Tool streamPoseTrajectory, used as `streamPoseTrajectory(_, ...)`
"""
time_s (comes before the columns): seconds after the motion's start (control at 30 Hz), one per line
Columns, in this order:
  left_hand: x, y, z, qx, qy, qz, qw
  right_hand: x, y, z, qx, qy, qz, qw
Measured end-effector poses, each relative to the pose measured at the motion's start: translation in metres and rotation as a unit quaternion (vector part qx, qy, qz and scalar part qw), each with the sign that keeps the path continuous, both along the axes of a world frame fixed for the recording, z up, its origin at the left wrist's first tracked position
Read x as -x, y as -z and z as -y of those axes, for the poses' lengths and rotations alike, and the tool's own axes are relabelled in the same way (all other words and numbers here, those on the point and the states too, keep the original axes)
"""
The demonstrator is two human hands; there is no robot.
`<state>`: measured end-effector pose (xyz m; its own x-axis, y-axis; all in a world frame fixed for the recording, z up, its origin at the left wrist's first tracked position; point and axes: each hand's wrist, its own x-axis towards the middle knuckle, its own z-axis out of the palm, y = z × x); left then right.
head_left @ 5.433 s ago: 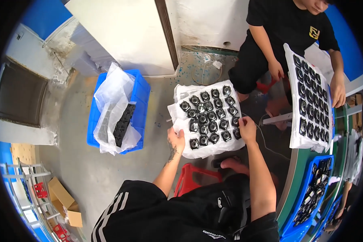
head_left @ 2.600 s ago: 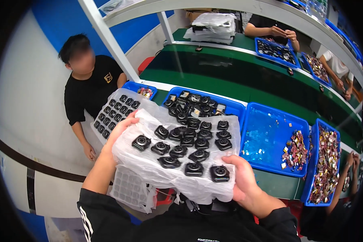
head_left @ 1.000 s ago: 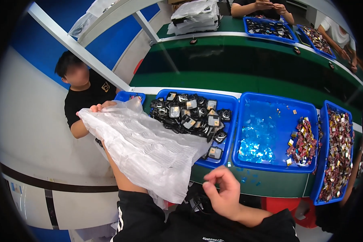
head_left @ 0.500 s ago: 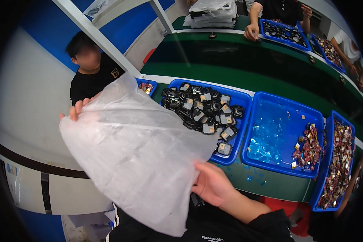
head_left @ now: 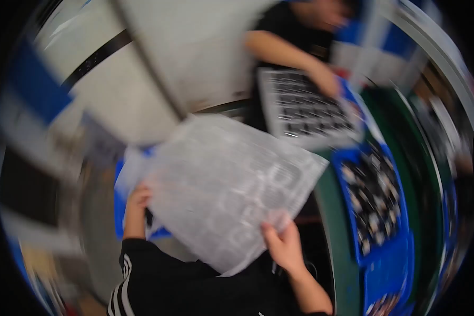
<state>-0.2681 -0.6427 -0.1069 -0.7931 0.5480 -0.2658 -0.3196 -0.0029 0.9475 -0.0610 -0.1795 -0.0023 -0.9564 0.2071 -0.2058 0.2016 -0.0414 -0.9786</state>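
The picture is smeared by fast head motion. I hold an empty clear plastic blister tray (head_left: 226, 184) flat in front of me. My left hand (head_left: 137, 200) grips its left edge and my right hand (head_left: 282, 245) grips its lower right edge. Beneath the tray on the left, part of a blue crate (head_left: 122, 210) with a plastic liner shows on the floor. A blue bin (head_left: 376, 200) full of small black parts sits on the green bench at the right.
A person in a black shirt stands ahead, a hand (head_left: 324, 79) on another white tray (head_left: 305, 108) of black parts. The green bench (head_left: 334, 253) runs down the right side. A pale wall and grey floor fill the left.
I have swung from facing the bench toward the left and the floor. The emptied tray stays in both hands, and the blue floor crate has come back into view.
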Motion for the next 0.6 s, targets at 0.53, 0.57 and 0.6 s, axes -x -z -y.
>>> streamPoseTrajectory(0.53, -0.097, 0.305, 0.177, 0.681, -0.288, -0.079, 0.669, 0.091, 0.037, 0.016, -0.195, -0.259, 0.079, 0.943)
streamPoseTrajectory(0.57, -0.089, 0.315, 0.169, 0.701, -0.236, 0.021, 0.673, 0.104, 0.048, 0.005, -0.198, -0.275, 0.098, 0.936)
streamPoseTrajectory(0.6, -0.113, 0.319, 0.199, 0.707, -0.235, 0.020, 0.667, 0.123, 0.062, -0.001, -0.177, -0.274, 0.128, 0.937)
